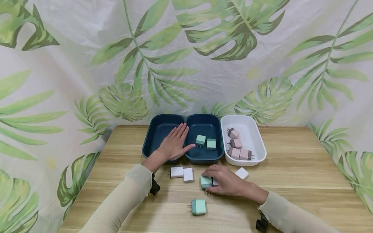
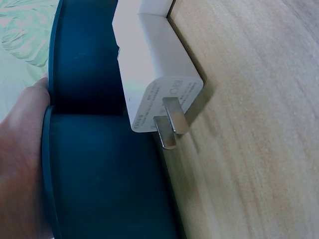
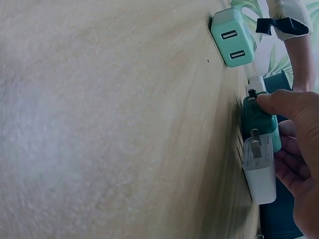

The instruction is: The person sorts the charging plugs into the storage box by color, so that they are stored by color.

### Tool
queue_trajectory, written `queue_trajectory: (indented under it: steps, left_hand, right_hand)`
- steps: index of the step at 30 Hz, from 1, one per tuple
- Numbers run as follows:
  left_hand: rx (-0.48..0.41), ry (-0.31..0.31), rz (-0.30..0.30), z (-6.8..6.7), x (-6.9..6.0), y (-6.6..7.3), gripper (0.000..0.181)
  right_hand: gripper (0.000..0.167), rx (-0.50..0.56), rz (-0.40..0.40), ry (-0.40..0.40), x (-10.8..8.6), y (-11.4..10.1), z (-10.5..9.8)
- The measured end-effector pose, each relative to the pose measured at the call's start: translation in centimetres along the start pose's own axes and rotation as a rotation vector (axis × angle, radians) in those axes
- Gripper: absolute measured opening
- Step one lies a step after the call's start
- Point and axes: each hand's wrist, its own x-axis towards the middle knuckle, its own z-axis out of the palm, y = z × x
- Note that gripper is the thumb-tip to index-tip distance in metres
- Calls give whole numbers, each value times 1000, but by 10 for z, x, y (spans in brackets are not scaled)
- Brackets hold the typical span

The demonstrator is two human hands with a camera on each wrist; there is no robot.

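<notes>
My left hand (image 1: 172, 145) rests with straight fingers over the adjoining rims of the left dark blue tray (image 1: 146, 142) and the middle dark blue tray (image 1: 218, 127). Between thumb and fingers, my right hand (image 1: 228, 182) grips a green charger plug (image 1: 206, 183) low at the table. A white charger plug (image 3: 260, 184) lies against it, partly hidden under the hand in the head view. Nearer the front is another green charger plug (image 1: 199, 207). Two green charger plugs (image 1: 211, 143) lie in the middle tray.
Two white charger plugs (image 1: 188, 175) touch in front of the blue trays. One more white charger plug (image 1: 242, 173) lies beyond my right hand. A white tray (image 1: 261, 150) at the right holds several pink charger plugs (image 1: 235, 143). A leaf-patterned cloth (image 1: 221, 81) hangs behind the table.
</notes>
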Motion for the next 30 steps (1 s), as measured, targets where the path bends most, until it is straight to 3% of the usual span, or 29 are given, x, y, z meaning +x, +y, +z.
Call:
queue_trajectory:
  steps: [18, 30]
  left_hand:
    - [-22, -10, -19, 4, 2, 0, 96]
    - [-12, -18, -19, 4, 2, 0, 96]
  right_hand:
    - [44, 37, -51, -6, 1, 0, -15]
    - [42, 72, -123, 72, 2, 1, -24]
